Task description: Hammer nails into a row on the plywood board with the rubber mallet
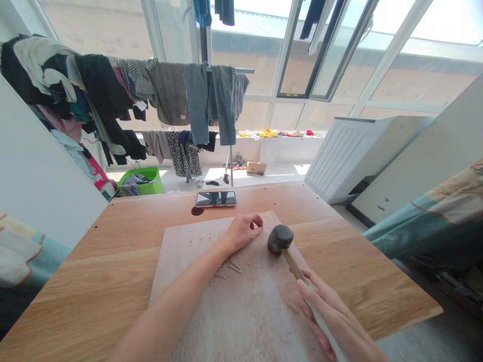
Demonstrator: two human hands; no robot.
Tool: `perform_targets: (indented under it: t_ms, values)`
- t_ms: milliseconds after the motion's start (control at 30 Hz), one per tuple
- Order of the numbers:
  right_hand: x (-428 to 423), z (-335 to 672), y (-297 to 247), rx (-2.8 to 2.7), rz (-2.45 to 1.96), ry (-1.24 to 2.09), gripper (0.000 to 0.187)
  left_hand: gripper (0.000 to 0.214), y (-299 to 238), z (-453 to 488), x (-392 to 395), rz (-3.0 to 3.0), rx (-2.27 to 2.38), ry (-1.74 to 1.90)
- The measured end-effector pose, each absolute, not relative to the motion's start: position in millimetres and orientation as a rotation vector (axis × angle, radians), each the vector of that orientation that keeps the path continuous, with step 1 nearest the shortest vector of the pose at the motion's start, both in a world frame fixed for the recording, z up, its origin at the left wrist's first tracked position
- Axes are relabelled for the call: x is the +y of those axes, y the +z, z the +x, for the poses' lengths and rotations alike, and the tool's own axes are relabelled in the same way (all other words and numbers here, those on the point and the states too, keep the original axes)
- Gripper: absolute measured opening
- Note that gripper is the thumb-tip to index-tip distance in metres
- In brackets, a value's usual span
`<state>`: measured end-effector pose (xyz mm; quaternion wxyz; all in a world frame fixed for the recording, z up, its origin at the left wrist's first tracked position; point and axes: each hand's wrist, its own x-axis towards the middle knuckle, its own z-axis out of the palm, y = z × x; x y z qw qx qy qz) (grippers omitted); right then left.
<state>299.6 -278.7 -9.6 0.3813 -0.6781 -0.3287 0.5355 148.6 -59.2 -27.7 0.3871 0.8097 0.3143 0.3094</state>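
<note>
My right hand (pixel 328 306) is wrapped round the pale handle of a rubber mallet (pixel 280 239). The mallet's black head is over the right side of a thin wooden board (pixel 241 317), just right of my left hand (pixel 243 231). Thumb and forefinger of that left hand are pinched together at the board's far part; whatever they hold is too small to make out. Several loose nails (pixel 235 268) lie on the board by my left forearm, which partly hides them. A few small dark marks dot the board left of the wrist.
The board lies on a wooden table (pixel 113 256). A phone (pixel 216 198) rests near the table's far edge, beside a dark round hole (pixel 197 211). Beyond are a green basket (pixel 149 183), hanging clothes (pixel 168 93) and a white cabinet (pixel 347 156). Curtains (pixel 433 211) hang on both sides.
</note>
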Motion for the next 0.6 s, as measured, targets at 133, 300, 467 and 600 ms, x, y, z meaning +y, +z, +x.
perform_targets:
  t_ms: [133,300,467,600]
  values:
    - [-267.8,300.9,-1.9,-0.948,-1.689,1.276,0.060,0.008,-27.7,149.1,-59.5,2.061,0.804,0.790]
    - [-245.5,301.1,14.5,-1.057,-1.583,1.216,0.058,0.004,-28.3,149.8,-58.6,2.045,0.813,0.802]
    - [-226.6,297.3,20.7,-1.096,-1.531,1.226,0.054,0.018,-29.9,151.8,-57.8,2.011,0.835,0.810]
    - [-224.4,296.0,17.6,-1.118,-1.565,1.260,0.048,0.022,-30.7,152.3,-57.0,1.999,0.818,0.807]
